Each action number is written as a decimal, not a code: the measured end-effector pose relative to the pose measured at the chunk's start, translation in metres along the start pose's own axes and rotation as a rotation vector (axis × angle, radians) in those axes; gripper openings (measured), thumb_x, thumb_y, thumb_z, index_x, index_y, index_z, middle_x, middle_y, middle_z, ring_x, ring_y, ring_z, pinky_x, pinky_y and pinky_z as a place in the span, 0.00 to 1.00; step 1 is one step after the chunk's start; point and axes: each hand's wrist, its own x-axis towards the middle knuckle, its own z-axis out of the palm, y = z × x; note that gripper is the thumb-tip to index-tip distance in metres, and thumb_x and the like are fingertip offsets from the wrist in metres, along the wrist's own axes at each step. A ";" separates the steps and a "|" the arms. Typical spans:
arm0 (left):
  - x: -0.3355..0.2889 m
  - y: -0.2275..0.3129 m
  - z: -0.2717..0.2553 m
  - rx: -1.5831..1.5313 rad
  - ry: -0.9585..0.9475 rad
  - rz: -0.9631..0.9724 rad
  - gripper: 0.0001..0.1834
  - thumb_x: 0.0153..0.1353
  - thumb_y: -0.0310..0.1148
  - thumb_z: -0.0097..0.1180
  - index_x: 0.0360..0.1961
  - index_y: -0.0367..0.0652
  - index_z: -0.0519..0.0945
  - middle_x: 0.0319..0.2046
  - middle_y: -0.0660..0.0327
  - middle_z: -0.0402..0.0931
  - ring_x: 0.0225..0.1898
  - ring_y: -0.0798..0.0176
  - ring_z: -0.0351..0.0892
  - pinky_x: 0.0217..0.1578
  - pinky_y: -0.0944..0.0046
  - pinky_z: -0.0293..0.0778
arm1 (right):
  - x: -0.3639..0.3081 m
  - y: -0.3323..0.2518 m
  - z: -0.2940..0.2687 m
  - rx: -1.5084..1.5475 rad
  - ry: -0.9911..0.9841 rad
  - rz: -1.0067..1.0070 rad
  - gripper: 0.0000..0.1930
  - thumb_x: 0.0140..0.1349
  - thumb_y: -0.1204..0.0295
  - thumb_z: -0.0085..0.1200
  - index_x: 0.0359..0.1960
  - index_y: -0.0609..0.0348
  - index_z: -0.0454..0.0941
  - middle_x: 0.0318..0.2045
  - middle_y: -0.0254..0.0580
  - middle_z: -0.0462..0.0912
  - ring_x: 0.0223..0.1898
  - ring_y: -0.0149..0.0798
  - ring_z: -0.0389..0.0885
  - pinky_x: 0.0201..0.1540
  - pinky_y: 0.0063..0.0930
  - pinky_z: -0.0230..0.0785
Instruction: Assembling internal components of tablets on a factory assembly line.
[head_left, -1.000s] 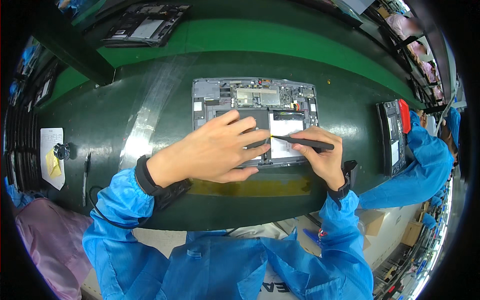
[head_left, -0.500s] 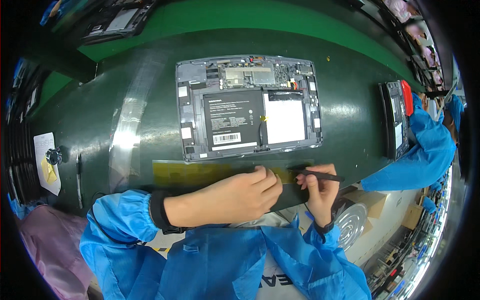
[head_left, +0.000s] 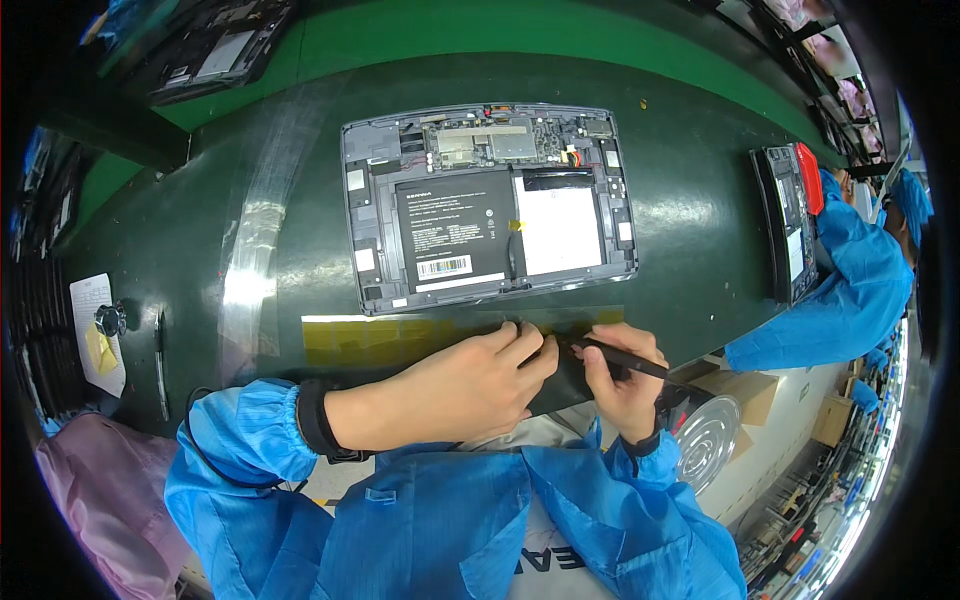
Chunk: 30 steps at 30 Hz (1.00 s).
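Note:
A strip of amber, see-through tape (head_left: 380,340) lies along the near edge of the dark green bench. My left hand (head_left: 470,385) rests over its right part with curled fingers; what the fingertips hold, if anything, is hidden. Between the thumb and fingers of my right hand (head_left: 625,385) is a pair of black tweezers (head_left: 630,362), its tip pointing left toward my left fingertips, over the tape. Just beyond the strip sits an opened tablet (head_left: 400,295), showing a black battery (head_left: 455,225), a white panel (head_left: 560,235) and a circuit board along its far side.
At left are a paper sheet (head_left: 92,295), a black roll (head_left: 111,319) and a pen (head_left: 161,365). Clear film (head_left: 250,270) covers a band of bench. On the right, another opened device (head_left: 785,225) stands near a co-worker's blue sleeve (head_left: 800,335). A post (head_left: 130,120) rises at far left.
The tweezers and my right hand have shifted left, closer to my left fingertips. The tablet and bench appear slightly higher and further left in view. My left hand stays over the tape.

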 end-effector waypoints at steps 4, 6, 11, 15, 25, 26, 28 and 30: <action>0.004 -0.008 -0.009 -0.035 -0.135 -0.008 0.33 0.62 0.51 0.65 0.56 0.30 0.81 0.60 0.52 0.75 0.55 0.53 0.75 0.55 0.61 0.77 | 0.020 -0.007 -0.025 0.300 0.199 0.005 0.13 0.71 0.77 0.59 0.53 0.64 0.71 0.39 0.50 0.85 0.37 0.39 0.87 0.40 0.30 0.80; 0.007 -0.011 -0.019 -0.074 -0.071 -0.014 0.33 0.62 0.51 0.66 0.56 0.31 0.81 0.59 0.52 0.76 0.54 0.54 0.75 0.54 0.61 0.77 | 0.047 -0.009 -0.058 0.343 0.224 -0.022 0.13 0.74 0.72 0.56 0.54 0.63 0.69 0.44 0.52 0.83 0.39 0.41 0.86 0.41 0.31 0.80; 0.038 -0.058 -0.056 -0.158 0.247 -0.340 0.27 0.61 0.41 0.67 0.57 0.35 0.80 0.55 0.53 0.77 0.53 0.48 0.76 0.51 0.54 0.78 | 0.159 0.020 -0.107 0.317 0.063 -0.088 0.13 0.79 0.72 0.51 0.59 0.65 0.72 0.48 0.50 0.82 0.46 0.38 0.84 0.44 0.28 0.77; 0.049 -0.098 -0.014 -0.013 0.268 -0.542 0.38 0.64 0.49 0.66 0.67 0.31 0.73 0.65 0.44 0.69 0.61 0.39 0.68 0.61 0.46 0.70 | 0.230 0.059 -0.060 0.472 -0.064 -0.040 0.26 0.78 0.72 0.53 0.72 0.65 0.59 0.45 0.46 0.87 0.40 0.31 0.85 0.43 0.23 0.75; 0.060 -0.099 -0.017 -0.020 0.142 -0.412 0.32 0.64 0.45 0.66 0.68 0.48 0.79 0.63 0.52 0.70 0.58 0.45 0.68 0.60 0.46 0.67 | 0.234 0.061 0.002 0.544 -0.205 -0.004 0.30 0.80 0.66 0.50 0.79 0.59 0.60 0.36 0.33 0.82 0.37 0.21 0.74 0.42 0.18 0.66; 0.060 -0.099 -0.017 -0.018 0.134 -0.419 0.31 0.64 0.45 0.66 0.68 0.48 0.79 0.61 0.53 0.71 0.58 0.46 0.68 0.59 0.46 0.68 | 0.234 0.061 0.003 0.552 -0.205 0.005 0.30 0.80 0.66 0.50 0.79 0.59 0.60 0.36 0.33 0.82 0.37 0.21 0.74 0.42 0.18 0.66; 0.062 -0.100 -0.018 -0.039 0.115 -0.426 0.31 0.64 0.45 0.66 0.68 0.49 0.79 0.59 0.53 0.71 0.58 0.46 0.68 0.59 0.47 0.68 | 0.237 0.060 0.002 0.483 -0.212 -0.053 0.28 0.79 0.69 0.50 0.77 0.61 0.63 0.33 0.34 0.83 0.35 0.24 0.74 0.42 0.23 0.70; 0.063 -0.100 -0.019 -0.060 0.101 -0.433 0.31 0.65 0.45 0.66 0.68 0.49 0.79 0.58 0.54 0.72 0.57 0.47 0.68 0.59 0.47 0.68 | 0.237 0.060 0.000 0.462 -0.233 -0.055 0.29 0.80 0.68 0.50 0.78 0.61 0.62 0.34 0.33 0.82 0.35 0.23 0.73 0.42 0.21 0.68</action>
